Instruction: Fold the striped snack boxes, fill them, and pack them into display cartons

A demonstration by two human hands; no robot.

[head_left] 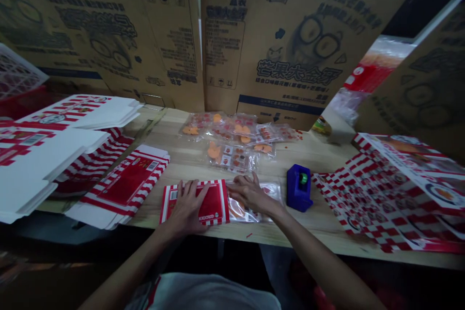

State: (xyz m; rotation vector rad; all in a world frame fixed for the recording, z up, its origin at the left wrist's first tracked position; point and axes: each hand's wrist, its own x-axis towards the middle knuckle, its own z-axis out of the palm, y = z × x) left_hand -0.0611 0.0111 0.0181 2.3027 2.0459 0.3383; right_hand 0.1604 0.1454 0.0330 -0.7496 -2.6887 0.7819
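Note:
A flat red-and-white striped carton lies on the wooden table near its front edge. My left hand rests flat on the carton, fingers spread. My right hand lies with fingers stretched over a clear plastic packet with orange contents that sticks out of the carton's right end. Several more clear packets of orange pieces lie spread out farther back on the table.
A blue tape dispenser stands right of my right hand. Stacks of flat striped cartons lie at left, white sheets beyond them, checked printed sheets at right. Large cardboard boxes wall the back.

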